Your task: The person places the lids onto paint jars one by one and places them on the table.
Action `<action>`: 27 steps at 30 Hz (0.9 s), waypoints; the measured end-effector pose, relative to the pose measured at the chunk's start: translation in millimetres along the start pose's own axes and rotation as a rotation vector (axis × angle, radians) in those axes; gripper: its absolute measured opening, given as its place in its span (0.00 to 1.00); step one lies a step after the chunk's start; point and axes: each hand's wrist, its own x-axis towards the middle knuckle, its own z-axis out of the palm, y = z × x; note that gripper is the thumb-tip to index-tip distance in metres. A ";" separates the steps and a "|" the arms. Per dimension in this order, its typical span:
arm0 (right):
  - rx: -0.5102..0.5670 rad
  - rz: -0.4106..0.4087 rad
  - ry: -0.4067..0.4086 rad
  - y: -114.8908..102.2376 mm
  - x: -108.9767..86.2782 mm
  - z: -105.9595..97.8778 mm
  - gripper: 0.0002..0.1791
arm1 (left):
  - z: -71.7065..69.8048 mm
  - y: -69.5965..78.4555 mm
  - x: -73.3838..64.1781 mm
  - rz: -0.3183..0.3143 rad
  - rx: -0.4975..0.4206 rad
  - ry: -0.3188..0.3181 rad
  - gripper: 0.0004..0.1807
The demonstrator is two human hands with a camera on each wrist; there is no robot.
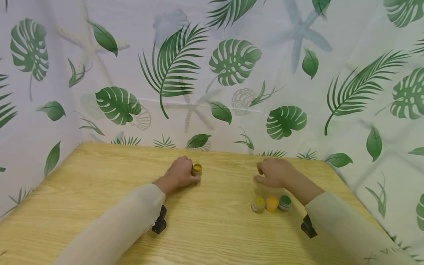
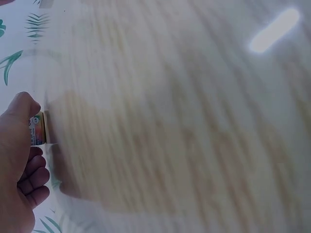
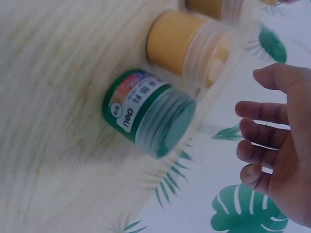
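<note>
My left hand [image 1: 180, 173] grips a small paint jar [image 1: 197, 168] with a dark yellow top, toward the back of the wooden table. In the left wrist view the jar's colourful label [image 2: 37, 128] shows between thumb and fingers. My right hand [image 1: 275, 172], holding nothing, hovers with loosely bent fingers behind a row of paint jars. That row has a yellow jar [image 1: 258, 204] on the left, an orange jar [image 1: 272, 203] in the middle and a green jar [image 1: 285, 202] on the right. The green one bears a white label with printed letters.
The light wooden table [image 1: 205, 228] meets a white curtain [image 1: 212, 121] printed with green leaves at its back edge. A black device [image 1: 160, 221] is strapped under the left wrist, and another black device [image 1: 308, 227] under the right one.
</note>
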 end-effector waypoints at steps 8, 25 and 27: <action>0.030 0.073 -0.165 14.0 21.1 14.3 0.19 | 0.1 5.6 5.1 0.003 0.053 0.000 0.18; 0.030 0.041 -0.084 3.4 17.1 21.1 0.17 | -10.0 3.2 -13.2 0.116 0.079 0.169 0.16; 0.029 0.026 -0.058 1.9 14.4 17.4 0.16 | -13.6 4.8 -18.0 0.147 0.078 0.185 0.15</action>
